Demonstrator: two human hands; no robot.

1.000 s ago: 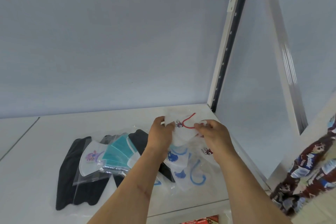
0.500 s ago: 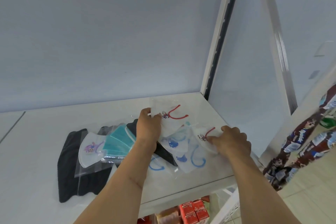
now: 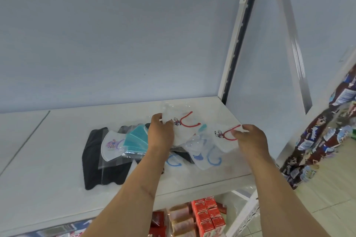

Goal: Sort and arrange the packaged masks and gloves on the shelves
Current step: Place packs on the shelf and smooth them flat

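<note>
Sorting step: our left hand [image 3: 160, 136] gripped a red-looped white mask in clear bag [image 3: 182, 131]; right hand [image 3: 250, 138] pinched its twin pkt [image 3: 224, 140]. Next, probably: stack both together, right of the pile.

The red cartons [image 3: 209, 215] stand packed together on the level beneath the white shelf board [image 3: 57, 188]; just to the left of the red cartons lie tan wrapped packs [image 3: 180, 221], and further left again some dark red packets [image 3: 159, 219], blurred; above and to the right of the red cartons rises the white slotted upright [image 3: 234, 48], with the pale blue back panel [image 3: 115, 44] to its left; well to the right of the red cartons hang brown and blue printed snack packets [image 3: 316, 144], over a pale wood-look floor [image 3: 327, 202].
</note>
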